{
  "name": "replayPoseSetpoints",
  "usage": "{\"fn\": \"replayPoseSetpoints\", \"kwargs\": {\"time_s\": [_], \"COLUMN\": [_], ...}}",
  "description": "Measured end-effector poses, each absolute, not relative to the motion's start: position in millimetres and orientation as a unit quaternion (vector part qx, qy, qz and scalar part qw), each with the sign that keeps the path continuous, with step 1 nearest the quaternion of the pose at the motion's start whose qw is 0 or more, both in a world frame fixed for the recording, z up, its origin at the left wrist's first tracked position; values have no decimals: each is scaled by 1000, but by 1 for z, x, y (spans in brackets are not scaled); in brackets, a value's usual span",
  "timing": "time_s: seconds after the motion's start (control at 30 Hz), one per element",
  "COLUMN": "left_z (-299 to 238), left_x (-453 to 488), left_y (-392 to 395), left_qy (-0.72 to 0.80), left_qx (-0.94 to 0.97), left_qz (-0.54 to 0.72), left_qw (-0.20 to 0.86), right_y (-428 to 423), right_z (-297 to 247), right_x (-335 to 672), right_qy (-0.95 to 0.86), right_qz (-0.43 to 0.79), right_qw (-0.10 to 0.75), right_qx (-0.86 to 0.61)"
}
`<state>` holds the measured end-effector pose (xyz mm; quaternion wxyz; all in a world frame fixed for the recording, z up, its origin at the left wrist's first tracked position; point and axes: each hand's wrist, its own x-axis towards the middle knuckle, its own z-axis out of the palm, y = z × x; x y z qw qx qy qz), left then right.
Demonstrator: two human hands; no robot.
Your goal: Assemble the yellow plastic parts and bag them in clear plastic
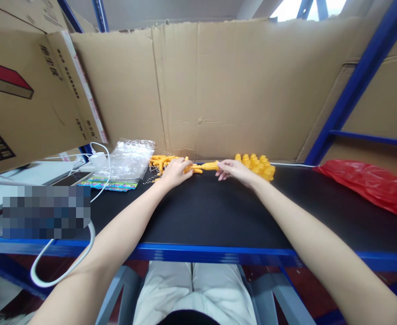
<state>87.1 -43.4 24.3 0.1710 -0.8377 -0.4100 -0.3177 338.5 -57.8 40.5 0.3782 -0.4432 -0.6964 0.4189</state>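
Note:
My left hand (175, 172) is closed around one end of a small yellow-orange plastic part (203, 167) at the far side of the black table (212, 212). My right hand (231, 170) pinches the other end of the same part with its fingertips. Just behind my left hand lies a loose heap of orange plastic pieces (161, 161). Behind my right hand sits a cluster of yellow plastic pieces (257, 164).
A clear plastic bag (131, 158) and a colourful printed packet (108, 184) lie left of the heap. A white charger (97, 160) with cable (63, 266) trails off the table's left. A red plastic bag (371, 185) lies right. Cardboard sheets (225, 90) wall the back.

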Motion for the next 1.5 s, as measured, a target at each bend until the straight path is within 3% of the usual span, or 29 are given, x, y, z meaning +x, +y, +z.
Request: {"fn": "replayPoseSetpoints", "kwargs": {"time_s": [0.33, 0.6, 1.1, 1.33, 1.5], "left_z": [23, 24, 26, 27, 28], "left_x": [86, 87, 89, 89, 90], "left_y": [-40, -42, -45, -44, -47], "left_qy": [-407, -413, -405, -409, -407], "left_qx": [-835, -834, -829, -830, -829], "left_qz": [-324, -320, -332, -327, -332], "left_qw": [179, 174, 195, 192, 192], "right_y": [-59, -53, -62, -47, -45], "right_z": [42, 38, 45, 34, 34], "right_x": [333, 342, 329, 345, 345], "right_qy": [-686, -712, -686, -749, -748], "right_qz": [388, 412, 387, 379, 380], "right_qw": [349, 400, 373, 404, 403], "right_qx": [-506, -405, -490, -363, -365]}}
